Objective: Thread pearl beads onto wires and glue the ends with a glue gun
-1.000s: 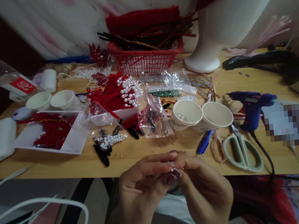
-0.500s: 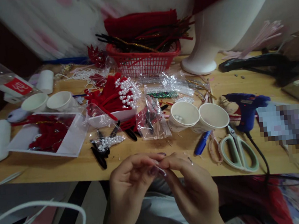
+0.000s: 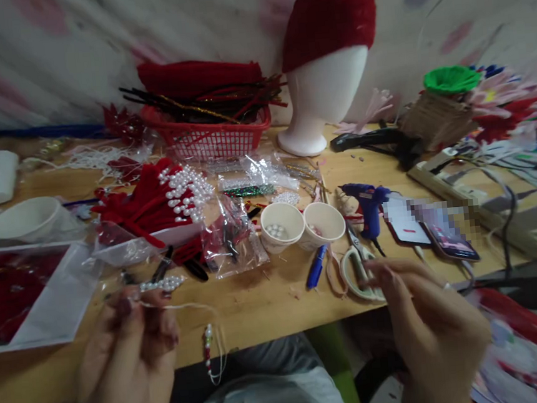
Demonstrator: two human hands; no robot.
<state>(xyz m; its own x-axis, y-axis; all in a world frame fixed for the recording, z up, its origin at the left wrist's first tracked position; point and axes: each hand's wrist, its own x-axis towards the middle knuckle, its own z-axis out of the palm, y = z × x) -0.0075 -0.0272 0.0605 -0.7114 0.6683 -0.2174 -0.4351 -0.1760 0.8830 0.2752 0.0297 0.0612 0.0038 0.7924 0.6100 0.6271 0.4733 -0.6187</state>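
Hands apart: left hand (image 3: pixel 128 348) pinches thin white beaded thread (image 3: pixel 209 351) so it dangles; right hand (image 3: pixel 432 325) fingers pressed together near the green-handled scissors (image 3: pixel 357 274) on the wooden surface (image 3: pixel 263 302).

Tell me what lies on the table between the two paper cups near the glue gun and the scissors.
In the head view, a blue pen lies on the wooden table between the paper cups and the scissors, slanted toward the table's near edge.

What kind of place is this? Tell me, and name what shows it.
Most likely a home craft workbench for handmade ornaments. A blue glue gun and scissors lie by paper cups of beads, a red basket holds pipe cleaners, and the left hand holds a beaded thread.
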